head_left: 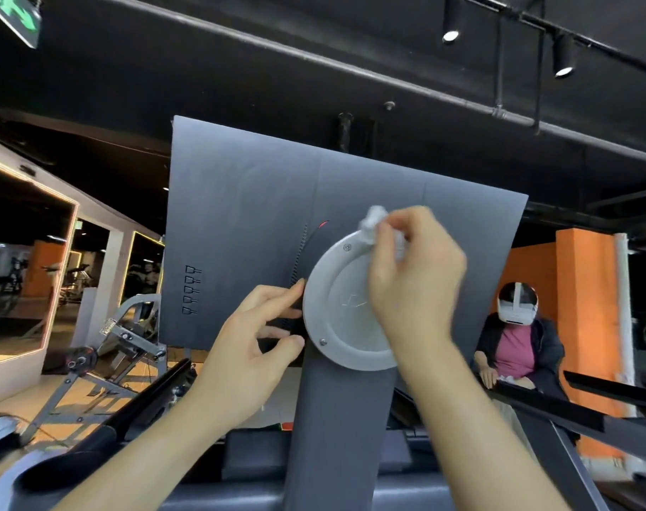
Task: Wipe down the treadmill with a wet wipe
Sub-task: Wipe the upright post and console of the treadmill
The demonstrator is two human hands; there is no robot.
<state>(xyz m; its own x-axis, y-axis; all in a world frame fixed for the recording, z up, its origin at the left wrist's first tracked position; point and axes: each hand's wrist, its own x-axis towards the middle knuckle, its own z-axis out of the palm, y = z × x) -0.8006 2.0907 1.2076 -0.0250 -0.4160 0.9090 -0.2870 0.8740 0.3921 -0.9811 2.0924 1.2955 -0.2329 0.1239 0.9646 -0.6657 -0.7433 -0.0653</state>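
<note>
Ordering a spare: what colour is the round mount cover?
Light grey round cover, head view.

Your left hand (255, 348) crowds the round hub's (345, 311) left rim; your right hand (413, 274) covers its upper right. Panel back (240, 215) is open above and left. Black rails (557, 403) flank the post (336, 437) below.

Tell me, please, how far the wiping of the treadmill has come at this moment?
Done: nothing shows as finished. In hand: the right hand pinches the crumpled wet wipe at the upper rim of the round grey mount behind the screen panel; the left hand steadies beside it. Left: the dark side rails look untouched.
</note>
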